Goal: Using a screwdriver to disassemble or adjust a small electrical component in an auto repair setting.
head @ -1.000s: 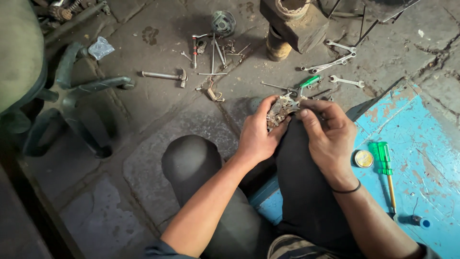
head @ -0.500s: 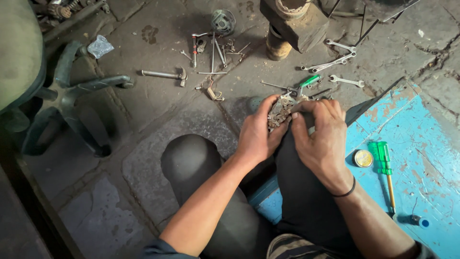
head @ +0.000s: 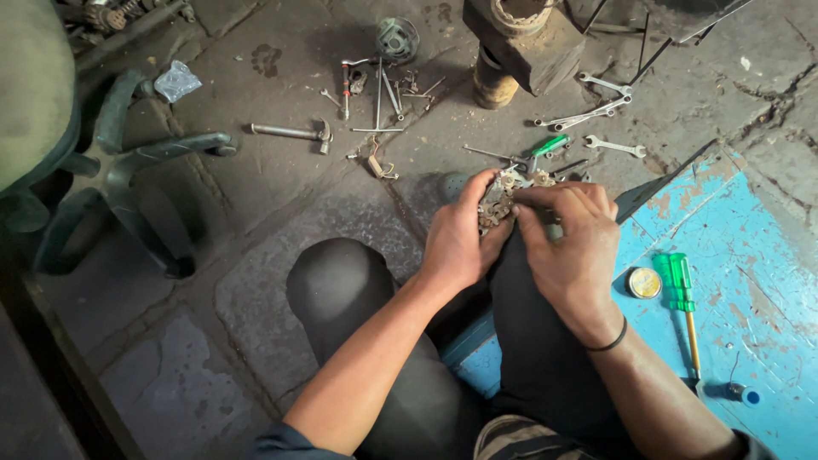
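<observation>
Far left of the small metal part [head: 503, 198], a hammer [head: 294, 133] is seen lying on the stone floor [head: 256, 213]. The part is held above the knees, cupped at its left edge by the curled fingers of the left hand [head: 456, 243]. Its right edge is covered by the right hand [head: 571, 247], whose fingertips [head: 532, 194] are pressed together over it. Right of the part, a green screwdriver [head: 682, 294] and a small round tin [head: 644, 282] are laid on a blue board [head: 750, 281].
</observation>
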